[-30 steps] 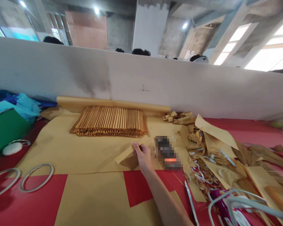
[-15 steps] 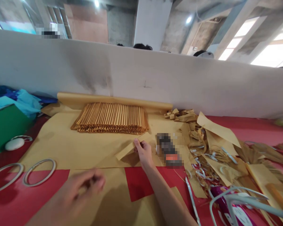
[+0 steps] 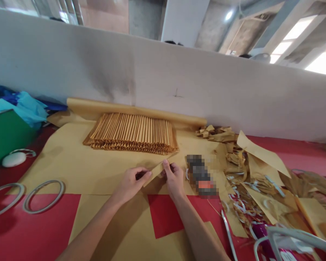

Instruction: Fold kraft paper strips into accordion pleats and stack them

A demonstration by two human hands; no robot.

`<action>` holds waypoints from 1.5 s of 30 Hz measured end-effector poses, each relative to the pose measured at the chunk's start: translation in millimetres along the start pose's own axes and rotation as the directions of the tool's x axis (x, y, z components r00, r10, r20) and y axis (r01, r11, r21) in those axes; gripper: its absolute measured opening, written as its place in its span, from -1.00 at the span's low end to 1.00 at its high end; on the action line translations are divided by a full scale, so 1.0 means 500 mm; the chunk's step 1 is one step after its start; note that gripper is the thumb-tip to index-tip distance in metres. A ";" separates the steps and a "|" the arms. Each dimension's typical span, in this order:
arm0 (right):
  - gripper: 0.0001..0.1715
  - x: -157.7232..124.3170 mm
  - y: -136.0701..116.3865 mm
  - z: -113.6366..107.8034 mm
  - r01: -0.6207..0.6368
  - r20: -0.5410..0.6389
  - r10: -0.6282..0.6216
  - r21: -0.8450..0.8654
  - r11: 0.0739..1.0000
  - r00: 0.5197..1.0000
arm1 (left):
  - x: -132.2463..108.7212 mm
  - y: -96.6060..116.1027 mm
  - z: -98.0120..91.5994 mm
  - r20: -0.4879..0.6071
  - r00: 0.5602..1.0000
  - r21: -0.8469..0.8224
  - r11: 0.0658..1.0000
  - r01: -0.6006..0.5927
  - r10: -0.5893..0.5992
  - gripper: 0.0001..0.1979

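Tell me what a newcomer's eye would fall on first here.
The broad block of tightly pleated brown paper likely draws the eye first, left of centre before the pale wall. Nearer, the bare left hand and bare right hand hold a narrow brown paper strip between them. A messy heap of brown paper scraps spreads over the right side.

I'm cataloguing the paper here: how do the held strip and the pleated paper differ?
The strip is small; the pleated paper is far bigger. The strip shows no pleats; the pleated paper is densely folded. The left hand and right hand hold the strip; the pleated paper lies on a brown sheet. Both are brown.
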State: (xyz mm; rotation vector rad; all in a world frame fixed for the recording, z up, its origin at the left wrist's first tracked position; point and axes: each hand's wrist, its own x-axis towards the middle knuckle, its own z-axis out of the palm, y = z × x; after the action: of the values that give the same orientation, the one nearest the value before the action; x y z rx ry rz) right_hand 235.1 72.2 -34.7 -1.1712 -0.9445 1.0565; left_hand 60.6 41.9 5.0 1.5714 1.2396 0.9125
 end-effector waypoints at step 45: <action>-0.64 -0.026 -0.054 -0.007 0.802 0.716 -0.364 -0.557 0.218 0.596 | 0.013 -0.040 -0.062 -0.029 0.949 0.502 0.825 -0.259 0.315 -0.78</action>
State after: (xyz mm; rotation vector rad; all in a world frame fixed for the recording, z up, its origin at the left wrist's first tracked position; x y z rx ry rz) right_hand 238.9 57.1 -8.9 -1.1028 -2.2972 0.0502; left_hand 27.0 56.5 -4.3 2.1884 1.4140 0.9237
